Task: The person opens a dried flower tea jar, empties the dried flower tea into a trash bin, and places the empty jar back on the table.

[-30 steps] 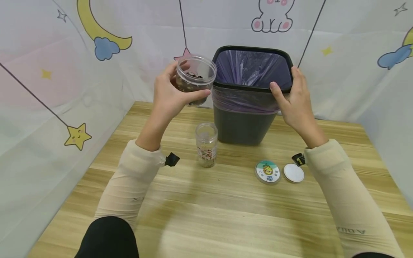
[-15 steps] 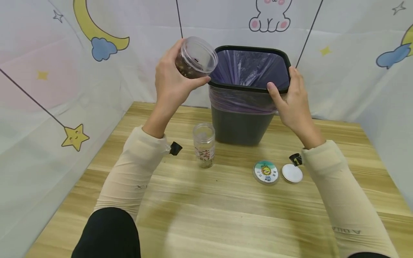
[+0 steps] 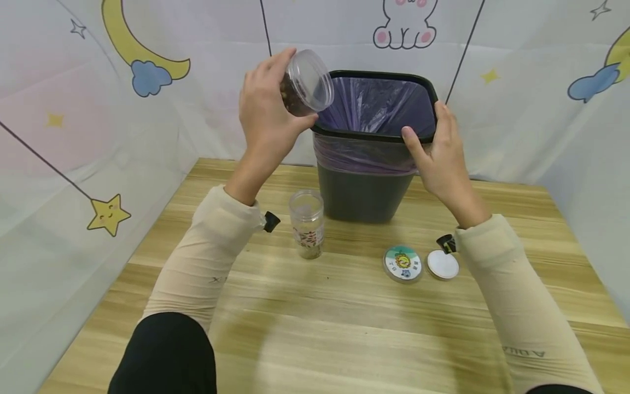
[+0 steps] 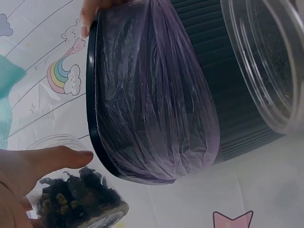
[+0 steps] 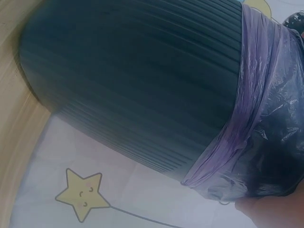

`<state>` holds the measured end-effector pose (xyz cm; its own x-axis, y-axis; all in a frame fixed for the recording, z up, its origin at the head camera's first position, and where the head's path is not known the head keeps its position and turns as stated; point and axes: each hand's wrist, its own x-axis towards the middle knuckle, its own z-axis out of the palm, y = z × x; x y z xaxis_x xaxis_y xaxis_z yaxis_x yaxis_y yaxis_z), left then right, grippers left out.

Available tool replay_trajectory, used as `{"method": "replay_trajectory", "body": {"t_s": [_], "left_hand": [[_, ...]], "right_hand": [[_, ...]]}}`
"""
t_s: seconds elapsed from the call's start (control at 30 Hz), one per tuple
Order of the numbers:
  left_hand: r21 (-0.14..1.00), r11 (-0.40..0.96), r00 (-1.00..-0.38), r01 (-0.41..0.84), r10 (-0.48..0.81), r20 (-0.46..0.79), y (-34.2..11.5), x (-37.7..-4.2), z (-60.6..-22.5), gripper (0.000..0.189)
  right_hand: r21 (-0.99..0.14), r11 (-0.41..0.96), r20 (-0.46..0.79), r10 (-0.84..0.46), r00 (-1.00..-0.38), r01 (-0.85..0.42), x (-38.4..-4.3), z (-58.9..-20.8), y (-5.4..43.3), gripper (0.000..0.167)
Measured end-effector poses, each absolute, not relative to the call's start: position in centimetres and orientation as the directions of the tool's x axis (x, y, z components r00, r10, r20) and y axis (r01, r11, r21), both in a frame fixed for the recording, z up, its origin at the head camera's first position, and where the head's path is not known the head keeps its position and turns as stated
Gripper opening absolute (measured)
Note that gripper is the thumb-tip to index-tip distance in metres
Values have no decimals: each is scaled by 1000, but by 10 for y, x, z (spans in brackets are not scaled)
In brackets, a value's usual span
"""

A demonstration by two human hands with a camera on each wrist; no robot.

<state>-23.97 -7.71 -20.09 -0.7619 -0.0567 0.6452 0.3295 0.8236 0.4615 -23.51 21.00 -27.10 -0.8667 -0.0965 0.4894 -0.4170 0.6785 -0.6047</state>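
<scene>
My left hand [image 3: 266,106] grips a clear plastic jar [image 3: 311,82] without a lid, tilted with its mouth toward a dark grey trash bin [image 3: 364,197]. Dark clumps and brownish pieces lie inside the jar, as the left wrist view shows of the contents [image 4: 78,197]. The jar's mouth is right at the bin's left rim. On the opposite side, my right hand [image 3: 440,156] holds the black rim, thumb in front and fingers along the side. A purple bag [image 4: 156,95] lines the bin and folds over its outside. The bin stands on the table.
A taller clear jar [image 3: 307,224] with a printed label and a little matter at its bottom stands open before the bin. To its right lie a green-and-white printed lid [image 3: 402,264] and a plain white lid [image 3: 443,265] on the wooden table [image 3: 315,328]. Printed cloth [image 3: 221,109] hangs behind.
My left hand has raised the jar and tipped it from nearly upright to steeply tilted toward the bin. My right hand keeps its hold on the rim.
</scene>
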Motion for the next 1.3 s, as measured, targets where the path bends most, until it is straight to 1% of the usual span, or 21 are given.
{"method": "replay_trajectory", "body": {"t_s": [0.1, 0.37, 0.43, 0.6, 0.67, 0.9, 1.0, 1.17, 1.3], "left_hand": [[425, 839, -738, 340, -43, 673, -74, -242, -200, 86], [350, 863, -712, 365, 16, 702, -69, -246, -200, 83], [324, 864, -689, 386, 36, 724, -68, -247, -201, 81], [241, 867, -609, 435, 86, 789, -66, -250, -204, 78], [220, 872, -591, 438, 95, 801, -65, -251, -205, 79], [179, 887, -577, 426, 115, 808, -61, -253, -205, 80], [139, 892, -552, 429, 137, 823, -59, -254, -205, 75], [41, 908, -497, 417, 190, 847, -54, -256, -205, 68], [-18, 921, -448, 389, 206, 870, -51, -257, -205, 56]], "right_hand": [[-607, 677, 487, -99, -868, -418, -235, -271, 210, 91], [-603, 673, 489, -113, -865, -429, -235, -272, 210, 91], [-605, 669, 491, -114, -863, -432, -235, -273, 210, 91], [-603, 670, 490, -118, -864, -434, -234, -272, 210, 92], [-600, 672, 491, -119, -863, -434, -234, -271, 210, 92], [-599, 671, 494, -120, -861, -437, -234, -271, 210, 92], [-601, 672, 491, -118, -863, -434, -234, -271, 211, 91], [-600, 673, 490, -120, -863, -434, -233, -271, 212, 92], [-595, 671, 501, -121, -857, -442, -234, -271, 212, 92]]}}
